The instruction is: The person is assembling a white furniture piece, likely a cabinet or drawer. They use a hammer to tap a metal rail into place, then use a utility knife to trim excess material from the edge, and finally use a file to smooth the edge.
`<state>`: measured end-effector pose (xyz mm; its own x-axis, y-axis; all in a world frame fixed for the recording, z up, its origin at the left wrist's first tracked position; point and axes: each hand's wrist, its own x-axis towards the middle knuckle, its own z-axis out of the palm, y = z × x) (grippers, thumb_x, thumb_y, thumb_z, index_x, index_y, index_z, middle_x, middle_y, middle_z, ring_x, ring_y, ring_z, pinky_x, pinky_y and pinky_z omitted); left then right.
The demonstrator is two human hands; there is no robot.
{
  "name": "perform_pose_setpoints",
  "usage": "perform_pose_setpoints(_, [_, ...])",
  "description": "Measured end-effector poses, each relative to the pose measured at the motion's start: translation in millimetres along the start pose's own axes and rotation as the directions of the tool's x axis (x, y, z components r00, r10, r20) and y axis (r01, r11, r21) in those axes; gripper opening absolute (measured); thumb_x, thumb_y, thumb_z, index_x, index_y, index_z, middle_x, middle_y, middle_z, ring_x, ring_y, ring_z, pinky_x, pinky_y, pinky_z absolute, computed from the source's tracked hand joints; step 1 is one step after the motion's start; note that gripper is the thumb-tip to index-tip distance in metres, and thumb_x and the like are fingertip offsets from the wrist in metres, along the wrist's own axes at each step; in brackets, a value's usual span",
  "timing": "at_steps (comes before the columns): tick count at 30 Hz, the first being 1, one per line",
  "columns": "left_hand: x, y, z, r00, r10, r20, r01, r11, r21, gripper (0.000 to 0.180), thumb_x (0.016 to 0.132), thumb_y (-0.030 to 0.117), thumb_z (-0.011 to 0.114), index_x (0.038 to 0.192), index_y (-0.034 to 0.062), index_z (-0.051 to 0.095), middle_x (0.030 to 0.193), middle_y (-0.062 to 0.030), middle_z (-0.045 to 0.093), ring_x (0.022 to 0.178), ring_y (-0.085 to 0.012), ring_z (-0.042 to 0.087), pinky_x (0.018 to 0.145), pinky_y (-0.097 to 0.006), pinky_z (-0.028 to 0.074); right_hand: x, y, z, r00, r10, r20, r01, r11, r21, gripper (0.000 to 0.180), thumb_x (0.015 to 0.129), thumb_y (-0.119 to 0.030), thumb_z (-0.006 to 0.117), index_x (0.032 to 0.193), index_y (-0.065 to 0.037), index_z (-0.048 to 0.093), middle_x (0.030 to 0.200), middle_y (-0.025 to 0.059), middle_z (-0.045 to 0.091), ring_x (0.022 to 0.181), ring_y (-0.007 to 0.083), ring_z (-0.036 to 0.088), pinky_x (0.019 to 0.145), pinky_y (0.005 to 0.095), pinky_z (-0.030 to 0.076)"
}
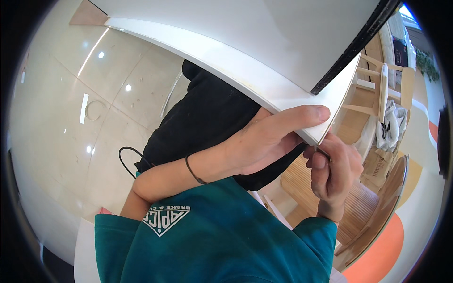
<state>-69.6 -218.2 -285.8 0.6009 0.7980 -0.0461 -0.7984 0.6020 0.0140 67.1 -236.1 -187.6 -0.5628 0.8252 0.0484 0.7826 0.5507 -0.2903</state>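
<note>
Fingers of my left hand (264, 139) are gripping the white panel's (245, 42) near corner; my right hand (332, 165) is pinching a small dark tool (322, 152) just beside it.

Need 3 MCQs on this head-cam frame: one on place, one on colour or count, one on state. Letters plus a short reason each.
1. Where does the left hand rest?
A. On the corner of the white panel
B. On the floor
C. On the wooden chair

2. What colour is the person's shirt?
A. Red
B. Teal
C. Yellow

3. How is the right hand set?
A. Spread flat and empty
B. Out of view
C. Fingers pinched on a small dark thing just under the panel's corner

Key: 1 A, the thumb lies along the panel's edge at its corner. 2 B, the sleeves and chest are teal with a white print. 3 C, the fingers close on the thing below the corner; what it is cannot be told.
</note>
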Motion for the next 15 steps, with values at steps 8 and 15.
perform_pose_setpoints(8, [3.1, -2.5, -2.5, 0.997, -0.035, 0.067, 0.042, 0.994, -0.1, 0.033, 0.091, 0.025, 0.063, 0.109, -0.0028, 0.059, 0.098, -0.0089, 0.062, 0.093, -0.0158, 0.059, 0.086, -0.029, 0.048, -2.4, 2.3, 0.6, 0.998, 0.028, -0.058, -0.032, 0.997, -0.071, 0.013, 0.072, -0.005, 0.068, 0.084, -0.003, 0.061, 0.074, 0.0091, 0.059, 0.054, 0.0241, 0.057, 0.045, 0.0326, 0.043])
perform_pose_setpoints(15, [4.3, -6.5, -5.5, 0.997, -0.039, 0.062, 0.044, 0.995, -0.089, 0.032, 0.092, 0.026, 0.061, 0.108, -0.0021, 0.059, 0.098, -0.0079, 0.062, 0.093, -0.0152, 0.058, 0.084, -0.029, 0.047, -3.7, 4.7, 1.3, 0.998, -0.033, -0.062, 0.024, 0.991, -0.135, 0.016, 0.071, -0.006, 0.07, 0.084, -0.003, 0.061, 0.077, 0.0094, 0.059, 0.056, 0.024, 0.058, 0.046, 0.0329, 0.043])
